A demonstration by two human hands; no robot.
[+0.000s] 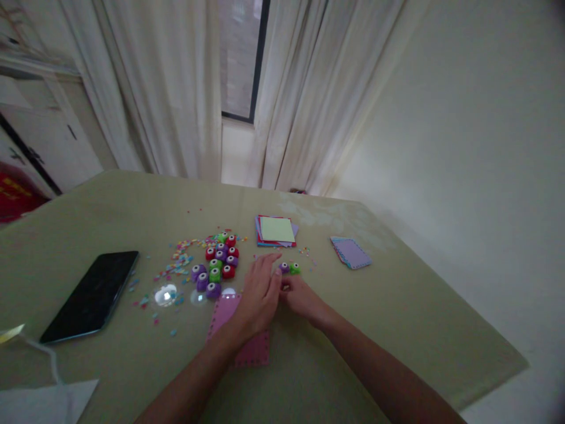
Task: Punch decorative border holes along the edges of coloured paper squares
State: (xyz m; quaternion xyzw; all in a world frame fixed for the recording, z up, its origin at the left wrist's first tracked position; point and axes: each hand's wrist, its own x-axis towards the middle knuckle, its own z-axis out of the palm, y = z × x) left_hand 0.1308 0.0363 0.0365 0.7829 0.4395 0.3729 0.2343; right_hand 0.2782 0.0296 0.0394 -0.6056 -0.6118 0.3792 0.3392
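My left hand [261, 285] has its fingers stretched out, slanting across a pink sheet [255, 351] with holes punched along its edges. Part of that sheet is hidden under the hand and forearm. Close against its thumb, my right hand [302, 296] has curled fingers; whatever they pinch is hidden. Just beyond the fingertips sit a purple one-eyed piece [283, 268] and a green one-eyed piece [295, 269]. To the left stands a cluster of red, green and purple one-eyed pieces [215, 274].
Small coloured bits [179, 259] lie scattered left of the cluster. A black tablet [92, 294] rests farther left, with a white cable [53, 359] nearer me. At the back is a stack of coloured sheets [277, 229]; right of it, a lilac-topped stack [352, 253].
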